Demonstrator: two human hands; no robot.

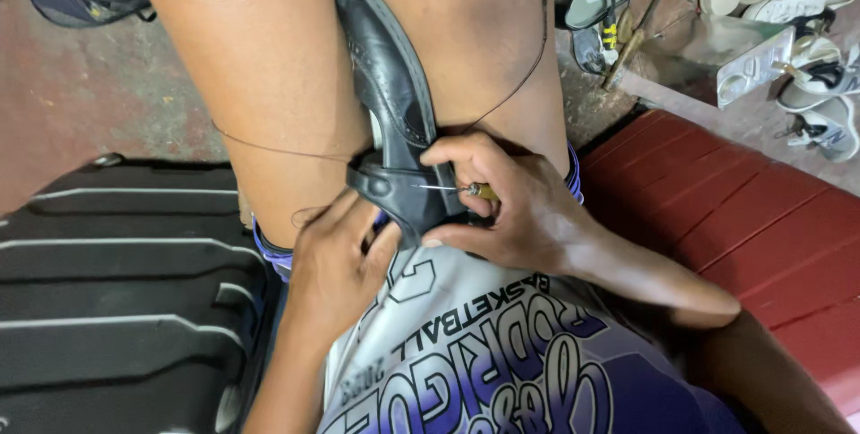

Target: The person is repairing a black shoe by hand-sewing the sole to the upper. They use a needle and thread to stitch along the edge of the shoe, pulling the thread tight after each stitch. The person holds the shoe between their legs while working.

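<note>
Black leather shoe [391,103] is clamped between the person's bare knees, its length running up the middle of the head view and its near end pointing toward the torso. All positions below are given relative to this shoe.

Head view:
- Right hand [520,210] is at the shoe's near end, on its right side. The fingers are closed around a stitching awl [457,189] with a yellowish handle; the thin metal shaft points left and its tip meets the shoe's edge. The index finger curls over the top of the upper, and the thumb presses on the leather just below the shaft.
- Left hand [336,264] is at the shoe's near end, on its left side and slightly below it. The fingers are bent in against the underside of the leather and brace it; whether they pinch the thread cannot be told.
- Dark thread [278,151] leaves the shoe's near end leftward across the left thigh. A second length [524,76] rises to the right of the shoe across the right thigh.
- Black ribbed suitcase [116,282] lies to the left of the shoe, beside the left leg.
- Red seat [717,210] lies to the right of the shoe, under the right forearm.
- Loose footwear [788,58], pale sandals and a dark shoe among it, lies on the floor well to the upper right of the shoe.
- A white and purple jersey [502,362] covers the torso directly below the shoe.
</note>
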